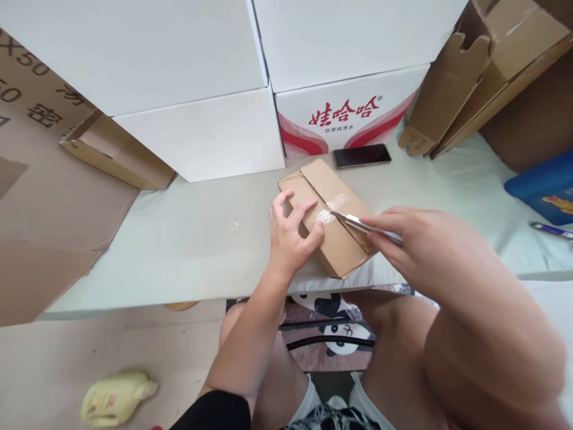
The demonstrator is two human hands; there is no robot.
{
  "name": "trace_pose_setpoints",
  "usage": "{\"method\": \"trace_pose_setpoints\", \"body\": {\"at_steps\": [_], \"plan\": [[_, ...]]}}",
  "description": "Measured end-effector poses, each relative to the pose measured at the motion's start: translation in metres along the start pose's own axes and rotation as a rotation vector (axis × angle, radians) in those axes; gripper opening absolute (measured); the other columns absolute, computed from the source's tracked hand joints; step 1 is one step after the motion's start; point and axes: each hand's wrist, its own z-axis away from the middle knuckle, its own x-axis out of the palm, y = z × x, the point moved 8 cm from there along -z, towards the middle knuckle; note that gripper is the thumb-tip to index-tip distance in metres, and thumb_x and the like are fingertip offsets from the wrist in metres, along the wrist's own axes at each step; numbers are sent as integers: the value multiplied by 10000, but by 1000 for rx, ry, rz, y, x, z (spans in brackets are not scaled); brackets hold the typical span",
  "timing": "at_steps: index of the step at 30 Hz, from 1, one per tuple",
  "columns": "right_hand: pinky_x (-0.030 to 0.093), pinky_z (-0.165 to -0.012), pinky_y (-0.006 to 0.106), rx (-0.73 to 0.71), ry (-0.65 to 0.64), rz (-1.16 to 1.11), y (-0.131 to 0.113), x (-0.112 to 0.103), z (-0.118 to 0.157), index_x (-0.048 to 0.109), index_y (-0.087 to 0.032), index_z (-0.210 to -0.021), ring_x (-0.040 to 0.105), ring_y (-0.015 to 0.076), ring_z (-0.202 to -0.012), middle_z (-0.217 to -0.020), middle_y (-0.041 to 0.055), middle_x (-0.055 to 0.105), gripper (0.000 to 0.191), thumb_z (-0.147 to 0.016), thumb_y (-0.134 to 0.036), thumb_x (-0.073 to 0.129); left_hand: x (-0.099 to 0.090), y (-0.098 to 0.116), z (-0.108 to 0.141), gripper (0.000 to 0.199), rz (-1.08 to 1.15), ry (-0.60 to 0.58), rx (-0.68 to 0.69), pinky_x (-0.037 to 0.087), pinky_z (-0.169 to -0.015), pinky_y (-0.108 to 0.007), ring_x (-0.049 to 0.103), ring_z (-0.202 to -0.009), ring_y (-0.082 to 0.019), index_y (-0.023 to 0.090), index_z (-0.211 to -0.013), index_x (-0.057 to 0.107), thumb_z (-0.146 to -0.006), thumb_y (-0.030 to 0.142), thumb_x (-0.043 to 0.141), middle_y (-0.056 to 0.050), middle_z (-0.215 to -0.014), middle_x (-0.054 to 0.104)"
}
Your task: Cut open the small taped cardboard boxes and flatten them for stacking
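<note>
A small brown cardboard box (pixel 344 251) lies at a slant on the cloth-covered table, its top flaps meeting along a seam. Clear tape (pixel 339 200) crosses the middle of that seam. My left hand (pixel 293 230) rests on the box's left side and top with its fingers spread, steadying nothing else. Held in my right hand (pixel 407 236) is a utility knife (pixel 371 227) with a white handle. The blade's tip touches the tape at the seam. My right fingers wrap round the handle and partly hide it.
Behind the box stand white cartons (pixel 201 137), one with red lettering (pixel 344 113). A black phone (pixel 362 156) lies before them. Open cardboard boxes (pixel 461 77) stand at the right, near a blue container (pixel 544 188) and a pen (pixel 553 230). A yellow bottle (pixel 117 399) lies on the floor.
</note>
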Motion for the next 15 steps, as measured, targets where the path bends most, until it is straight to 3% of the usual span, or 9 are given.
{"method": "trace_pose_setpoints", "body": {"at_steps": [4, 6, 8, 12, 15], "plan": [[474, -659, 357, -53, 121, -109, -9, -17, 3, 720, -268, -1253, 693, 260, -823, -1111, 102, 763, 435, -906, -214, 463, 2, -1, 1, 381, 46, 16, 29, 387, -1203, -533, 439, -1426, -335, 234, -1224, 698, -894, 419, 654, -141, -1434, 404], [509, -712, 350, -103, 100, -189, -17, -17, 2, 659, -241, -1343, 709, 263, -890, -1106, 108, 761, 488, -910, -185, 442, 2, 0, 0, 365, 47, 20, 27, 384, -1205, -535, 435, -1430, -335, 239, -1221, 696, -900, 407, 653, -137, -1443, 398], [509, -691, 328, -120, 47, -254, -21, -13, 0, 607, -241, -1385, 710, 244, -840, -1025, 87, 768, 487, -934, -190, 433, 3, 0, 0, 355, 40, 20, 22, 381, -1206, -538, 431, -1432, -338, 247, -1220, 691, -903, 403, 654, -133, -1448, 399], [471, -624, 302, -93, -54, -279, -23, 1, -4, 628, -237, -1206, 656, 205, -688, -870, 50, 739, 327, -955, -203, 420, 5, 1, -1, 375, 31, -5, 15, 375, -1209, -539, 424, -1435, -339, 247, -1240, 685, -909, 420, 648, -136, -1468, 392], [492, -666, 321, -58, -41, -277, -21, 4, -7, 650, -221, -1090, 661, 213, -743, -895, 68, 726, 266, -923, -205, 444, 5, 1, -2, 388, 26, -9, 24, 373, -1210, -537, 424, -1436, -341, 249, -1251, 680, -914, 439, 642, -135, -1470, 395]]}}
